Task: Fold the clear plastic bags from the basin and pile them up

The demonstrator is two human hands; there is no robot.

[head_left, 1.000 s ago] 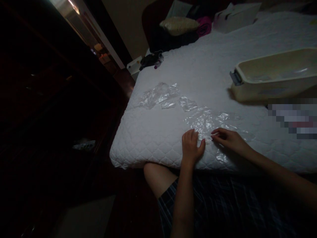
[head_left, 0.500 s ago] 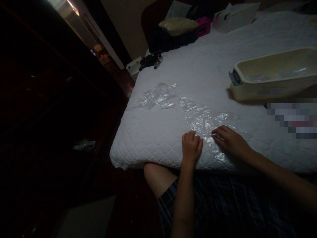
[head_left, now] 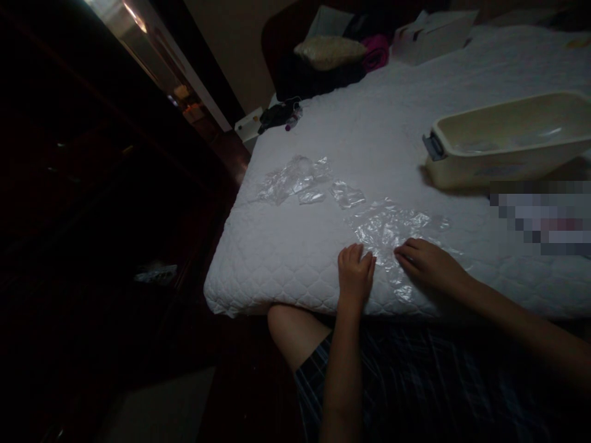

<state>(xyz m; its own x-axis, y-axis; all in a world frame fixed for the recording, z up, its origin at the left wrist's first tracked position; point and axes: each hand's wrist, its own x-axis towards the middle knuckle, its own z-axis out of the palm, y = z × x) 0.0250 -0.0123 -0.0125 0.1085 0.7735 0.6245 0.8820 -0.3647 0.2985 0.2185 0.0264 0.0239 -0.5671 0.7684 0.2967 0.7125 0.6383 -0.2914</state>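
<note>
Crinkled clear plastic (head_left: 383,224) lies spread on the white quilted bed cover (head_left: 286,246). At its lower left edge is my left hand (head_left: 356,271), with fingers bent and the thumb near them, closed on the plastic's edge as far as the dim light shows. My right hand (head_left: 427,261) rests over the plastic's right part, its fingertips pinched together on the film. Further left lie another crumpled clear sheet (head_left: 295,178) and a small clear piece (head_left: 347,194), touched by neither hand.
A long cream bin (head_left: 503,169) with a grey latch stands at the right, beside a blurred-out flat item (head_left: 549,221). At the back are a white box (head_left: 434,37), a stuffed bag (head_left: 330,51) and a pink roll (head_left: 376,52).
The plastic between my hands has shifted and spread a little differently. Both hands stay nearly in place, my right fingertips drawn closer together. The whole view has moved slightly.
</note>
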